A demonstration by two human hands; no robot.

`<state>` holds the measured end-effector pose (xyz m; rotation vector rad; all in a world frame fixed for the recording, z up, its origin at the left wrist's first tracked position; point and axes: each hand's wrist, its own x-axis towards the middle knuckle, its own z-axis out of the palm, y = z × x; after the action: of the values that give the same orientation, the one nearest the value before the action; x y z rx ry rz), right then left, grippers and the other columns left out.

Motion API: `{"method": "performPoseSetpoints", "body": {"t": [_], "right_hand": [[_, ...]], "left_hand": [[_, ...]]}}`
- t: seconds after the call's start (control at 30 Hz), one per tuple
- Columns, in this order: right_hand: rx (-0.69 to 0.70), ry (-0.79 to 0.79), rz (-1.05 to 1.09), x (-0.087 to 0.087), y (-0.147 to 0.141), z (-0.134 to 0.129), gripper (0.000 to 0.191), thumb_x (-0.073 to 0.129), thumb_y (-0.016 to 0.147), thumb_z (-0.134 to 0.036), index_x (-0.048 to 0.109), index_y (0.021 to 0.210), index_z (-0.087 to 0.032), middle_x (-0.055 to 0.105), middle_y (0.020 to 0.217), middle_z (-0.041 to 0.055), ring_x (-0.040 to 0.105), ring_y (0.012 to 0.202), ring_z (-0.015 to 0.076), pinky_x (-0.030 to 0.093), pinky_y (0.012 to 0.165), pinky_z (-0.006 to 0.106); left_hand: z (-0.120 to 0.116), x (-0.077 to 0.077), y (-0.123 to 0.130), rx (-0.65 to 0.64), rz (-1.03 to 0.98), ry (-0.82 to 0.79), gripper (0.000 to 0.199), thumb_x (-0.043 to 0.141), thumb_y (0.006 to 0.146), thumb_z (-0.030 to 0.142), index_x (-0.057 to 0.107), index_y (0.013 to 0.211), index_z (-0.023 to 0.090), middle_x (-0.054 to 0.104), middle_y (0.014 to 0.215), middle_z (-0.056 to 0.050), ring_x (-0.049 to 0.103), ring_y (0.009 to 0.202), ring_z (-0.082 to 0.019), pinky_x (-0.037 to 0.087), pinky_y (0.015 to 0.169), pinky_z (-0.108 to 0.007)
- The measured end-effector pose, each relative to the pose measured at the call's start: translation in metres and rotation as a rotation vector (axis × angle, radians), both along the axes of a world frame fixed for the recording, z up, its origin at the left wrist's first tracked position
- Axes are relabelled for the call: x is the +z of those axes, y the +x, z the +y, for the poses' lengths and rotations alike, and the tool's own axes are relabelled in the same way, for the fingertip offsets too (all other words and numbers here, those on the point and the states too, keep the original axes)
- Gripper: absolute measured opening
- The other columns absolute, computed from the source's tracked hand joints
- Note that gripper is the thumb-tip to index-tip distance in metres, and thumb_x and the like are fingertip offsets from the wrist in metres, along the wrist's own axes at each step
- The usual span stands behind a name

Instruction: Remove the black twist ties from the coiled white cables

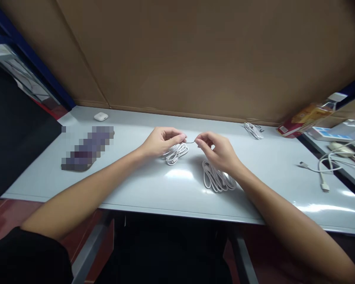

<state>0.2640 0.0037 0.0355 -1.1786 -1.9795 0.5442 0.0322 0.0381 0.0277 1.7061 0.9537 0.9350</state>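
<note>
Between my two hands a thin dark tie (189, 142) is stretched just above the table. My left hand (165, 141) pinches its left end between thumb and fingertips, and my right hand (214, 148) pinches the right end. Below my left hand lies a small coiled white cable (176, 154), partly hidden by the fingers. A larger looped white cable (217, 177) rests on the table under my right hand and wrist, which cover part of it.
On the light table (154, 197), a white case (101, 116) and a blurred-out flat object (88, 148) lie left. Another white cable bundle (253, 130), a bottle (307, 118) and loose cables (322, 171) are right. A brown panel (177, 59) rises behind.
</note>
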Motion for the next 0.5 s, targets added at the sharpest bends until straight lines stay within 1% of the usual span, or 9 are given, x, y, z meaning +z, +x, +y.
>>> {"method": "performPoseSetpoints", "body": {"t": [0.1, 0.2, 0.33, 0.43, 0.5], "right_hand": [[0.007, -0.101, 0.064, 0.004, 0.001, 0.002, 0.024, 0.058, 0.100, -0.039, 0.066, 0.088, -0.020, 0.069, 0.083, 0.0034, 0.058, 0.073, 0.0166, 0.045, 0.068, 0.030], [0.075, -0.255, 0.164, 0.007, 0.001, 0.002, 0.028, 0.060, 0.098, -0.045, 0.065, 0.086, -0.020, 0.065, 0.082, 0.0026, 0.055, 0.073, 0.0157, 0.044, 0.068, 0.030], [0.175, -0.404, 0.322, 0.005, -0.001, 0.002, 0.031, 0.066, 0.095, -0.050, 0.065, 0.086, -0.020, 0.061, 0.080, 0.0012, 0.053, 0.075, 0.0153, 0.043, 0.070, 0.029], [0.224, -0.464, 0.376, 0.002, -0.001, 0.003, 0.032, 0.069, 0.092, -0.051, 0.064, 0.083, -0.020, 0.059, 0.078, 0.0007, 0.052, 0.074, 0.0152, 0.044, 0.071, 0.030], [0.221, -0.466, 0.378, 0.001, 0.000, 0.005, 0.033, 0.069, 0.092, -0.051, 0.065, 0.081, -0.020, 0.059, 0.077, 0.0004, 0.052, 0.072, 0.0148, 0.044, 0.071, 0.030]], "left_hand": [[0.003, -0.002, -0.002, 0.082, 0.010, 0.013, 0.042, 0.075, 0.087, 0.056, 0.076, 0.089, 0.014, 0.078, 0.088, -0.009, 0.068, 0.074, -0.016, 0.051, 0.066, -0.027], [0.005, -0.006, 0.001, 0.150, 0.016, 0.051, 0.042, 0.071, 0.090, 0.057, 0.071, 0.085, 0.015, 0.074, 0.081, -0.006, 0.061, 0.064, -0.013, 0.047, 0.060, -0.025], [0.004, -0.010, 0.009, 0.223, 0.028, 0.129, 0.039, 0.064, 0.094, 0.054, 0.063, 0.083, 0.017, 0.067, 0.076, -0.002, 0.056, 0.063, -0.012, 0.043, 0.059, -0.025], [0.002, -0.011, 0.013, 0.276, 0.089, 0.191, 0.034, 0.061, 0.097, 0.050, 0.061, 0.083, 0.019, 0.065, 0.076, -0.001, 0.054, 0.064, -0.013, 0.042, 0.060, -0.026], [0.000, -0.010, 0.014, 0.307, 0.150, 0.270, 0.030, 0.060, 0.098, 0.045, 0.061, 0.082, 0.019, 0.066, 0.076, 0.000, 0.055, 0.066, -0.013, 0.043, 0.063, -0.027]]}}
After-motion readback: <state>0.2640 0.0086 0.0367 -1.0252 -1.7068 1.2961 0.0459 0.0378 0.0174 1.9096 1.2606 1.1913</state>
